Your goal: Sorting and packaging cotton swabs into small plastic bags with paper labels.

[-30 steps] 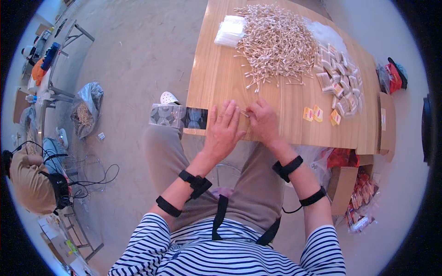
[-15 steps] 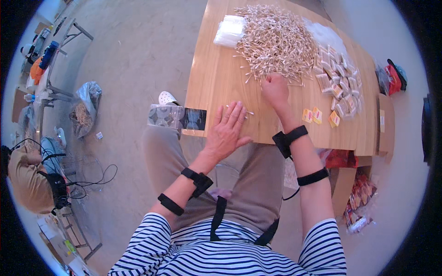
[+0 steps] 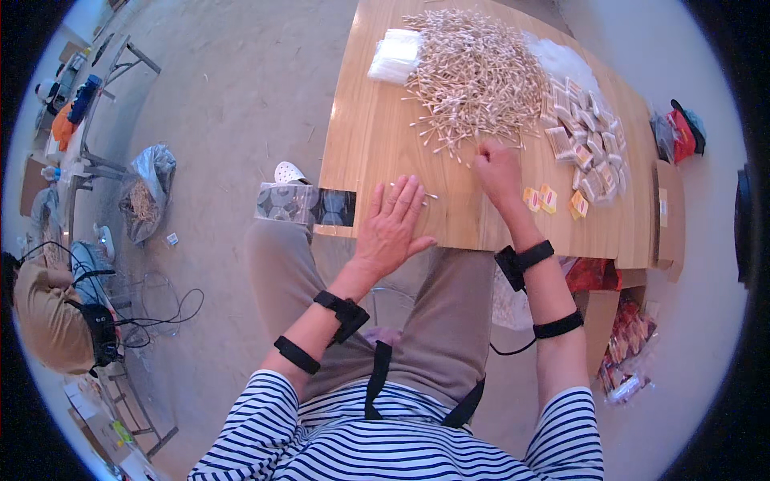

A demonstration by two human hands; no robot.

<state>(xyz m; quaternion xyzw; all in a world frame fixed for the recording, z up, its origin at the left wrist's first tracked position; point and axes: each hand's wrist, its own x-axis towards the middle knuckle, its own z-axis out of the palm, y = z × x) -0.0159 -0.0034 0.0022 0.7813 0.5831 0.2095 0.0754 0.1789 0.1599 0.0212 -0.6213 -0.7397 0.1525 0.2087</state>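
Note:
My left hand (image 3: 391,220) lies flat on the wooden table (image 3: 361,132) near its front edge, fingers stretched out. A cotton swab (image 3: 431,196) pokes out beside its fingertips; the rest is hidden under the hand. My right hand (image 3: 497,172) is closed, fingers curled in, just in front of the near edge of a large heap of cotton swabs (image 3: 477,76). What its fingers hold, if anything, is hidden. Small yellow-and-white cards (image 3: 547,198) lie to the right of this hand.
Clear plastic bags (image 3: 395,56) are stacked left of the heap. Several filled swab packs (image 3: 589,144) pile up at the right. A clear-wrapped dark item (image 3: 305,204) juts over the table's left corner. Another person (image 3: 56,313) is at the far left, near a swab-filled bag (image 3: 146,192).
My right hand has shifted to the right and slightly toward me, still closed. My left hand has stayed flat in nearly the same place.

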